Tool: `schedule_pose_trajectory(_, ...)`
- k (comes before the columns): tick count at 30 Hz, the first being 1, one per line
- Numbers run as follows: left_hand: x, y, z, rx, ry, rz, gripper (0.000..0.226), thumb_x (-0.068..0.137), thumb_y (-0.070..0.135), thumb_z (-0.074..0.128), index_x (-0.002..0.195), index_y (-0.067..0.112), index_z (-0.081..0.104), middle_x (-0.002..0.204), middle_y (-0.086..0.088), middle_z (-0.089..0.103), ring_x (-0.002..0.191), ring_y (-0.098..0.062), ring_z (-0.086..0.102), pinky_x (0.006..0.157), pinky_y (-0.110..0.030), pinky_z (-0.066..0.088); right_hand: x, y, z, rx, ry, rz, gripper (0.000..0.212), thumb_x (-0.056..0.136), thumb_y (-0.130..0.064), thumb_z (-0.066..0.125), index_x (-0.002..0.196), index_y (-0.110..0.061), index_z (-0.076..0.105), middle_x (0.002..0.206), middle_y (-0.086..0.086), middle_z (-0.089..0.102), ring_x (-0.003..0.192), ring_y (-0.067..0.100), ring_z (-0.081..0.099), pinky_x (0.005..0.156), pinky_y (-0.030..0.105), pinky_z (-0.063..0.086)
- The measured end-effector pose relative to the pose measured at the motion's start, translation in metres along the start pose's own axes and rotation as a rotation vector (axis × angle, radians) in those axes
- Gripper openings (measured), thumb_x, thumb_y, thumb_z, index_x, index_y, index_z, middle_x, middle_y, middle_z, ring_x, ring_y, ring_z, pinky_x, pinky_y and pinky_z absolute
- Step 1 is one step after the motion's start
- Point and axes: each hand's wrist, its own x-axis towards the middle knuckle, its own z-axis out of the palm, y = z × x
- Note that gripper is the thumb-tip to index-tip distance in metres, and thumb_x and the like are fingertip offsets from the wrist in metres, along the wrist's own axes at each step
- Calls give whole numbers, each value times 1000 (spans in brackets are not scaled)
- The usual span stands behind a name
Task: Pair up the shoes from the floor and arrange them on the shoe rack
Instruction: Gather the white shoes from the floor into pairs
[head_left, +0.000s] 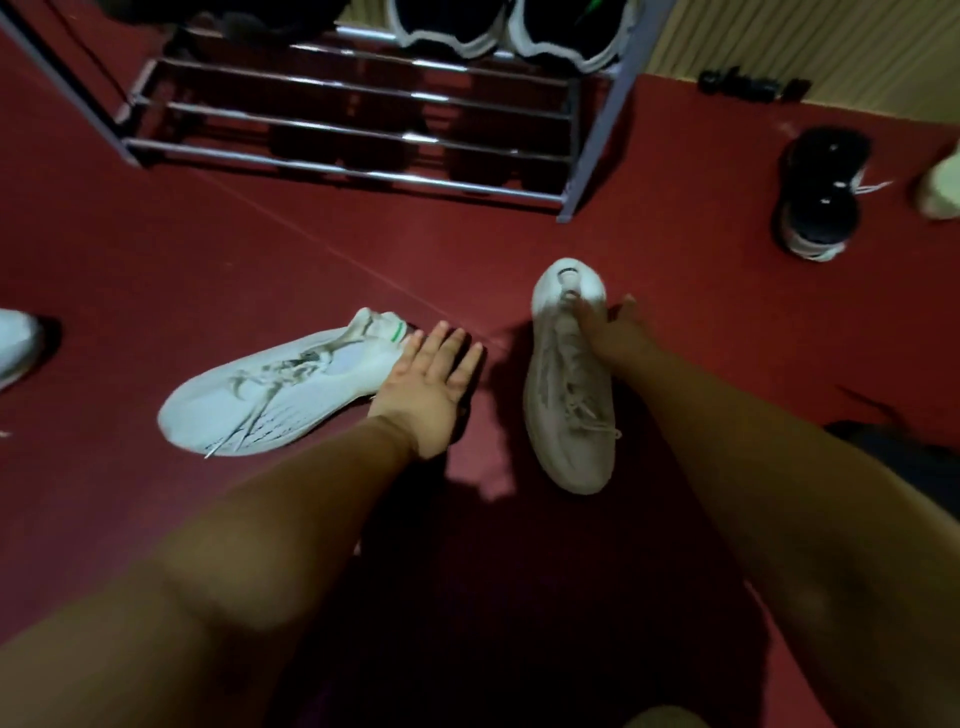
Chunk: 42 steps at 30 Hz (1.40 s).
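A: Head view. State the step in hand.

B: Pairing, judged from the layout. The right hand (610, 325) is closed around the heel collar of a beige lace-up sneaker (569, 395), toe pointing toward the camera. The left hand (434, 376) is flat, fingers spread, holding nothing, just beside the heel of a white mesh running shoe (280, 392) lying on its side on the floor (156, 260).

A: Next move?

B: Probably close the left hand on the white shoe's heel. The two do not look matched; mates must be found. Another white shoe (15, 340) sits at the left edge.

A: Materials?

B: Knit uppers, soft foam soles. The shoe rack (353, 135) has smooth chrome rails, lower tier bare; black sneakers (514, 26) occupy the top. A black shoe (821, 192) lies well apart, right.
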Motion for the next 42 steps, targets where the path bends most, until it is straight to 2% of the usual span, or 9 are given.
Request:
schedule_pose_trajectory(4,28,25,-28,-135,108,-7,70,92,50,21,152,20,2,159,-10,-4,146,-30,-9,116,-41,-9,-13,23,-31,-112,105,25,83,87,-68,39,151,-27,7,157,11,13,142,33,17,113,47,16)
schedule_pose_trajectory(7,54,52,-54,-151,158,26,71,95,49,37,152,21,6,159,-12,0,146,-35,-5,116,-47,-3,-20,45,-58,-238,245,86,78,88,-65,41,150,-32,8,151,7,22,136,30,25,106,47,24)
schedule_pose_trajectory(13,99,121,-86,-157,175,99,75,92,54,42,152,21,10,159,-13,3,146,-34,-3,116,-47,2,-29,112,-115,-212,224,297,80,90,-67,35,151,-30,-2,158,8,5,145,33,2,114,52,13)
schedule_pose_trajectory(18,127,175,-100,-144,95,149,76,92,57,39,152,22,7,159,-11,-1,146,-33,-7,116,-46,0,-32,166,-136,-138,222,426,81,90,-65,37,151,-28,-1,159,10,0,145,33,-5,115,53,6)
schedule_pose_trajectory(29,180,298,-100,0,13,163,79,90,61,39,152,27,3,160,-6,-1,146,-32,-5,117,-47,4,18,257,-166,-16,296,301,77,91,-59,42,151,-29,2,158,11,0,145,33,-11,114,54,-4)
schedule_pose_trajectory(33,203,331,-113,79,-26,159,79,91,60,39,152,28,-1,160,-6,-3,146,-32,-6,117,-47,3,30,285,-162,2,159,305,76,93,-62,29,152,-26,-4,159,13,-6,143,34,-18,113,54,-11)
schedule_pose_trajectory(35,210,336,-125,111,-80,162,80,92,59,39,151,29,-5,160,-5,-7,146,-31,-9,117,-47,2,34,287,-159,-9,107,334,74,94,-61,25,152,-25,-4,159,14,-9,143,35,-20,113,54,-14)
schedule_pose_trajectory(38,225,324,-130,112,-178,118,83,91,61,40,150,30,-11,159,-4,-12,146,-30,-12,117,-46,-1,51,275,-169,-33,186,335,73,95,-58,29,152,-26,-3,159,14,-9,143,37,-19,112,57,-11)
schedule_pose_trajectory(42,263,294,-116,-10,-181,-104,89,91,60,42,150,25,-14,159,-8,-13,145,-32,-12,117,-48,-1,95,257,-191,1,220,237,76,93,-58,37,151,-29,-3,158,12,-15,142,37,-20,113,57,-8)
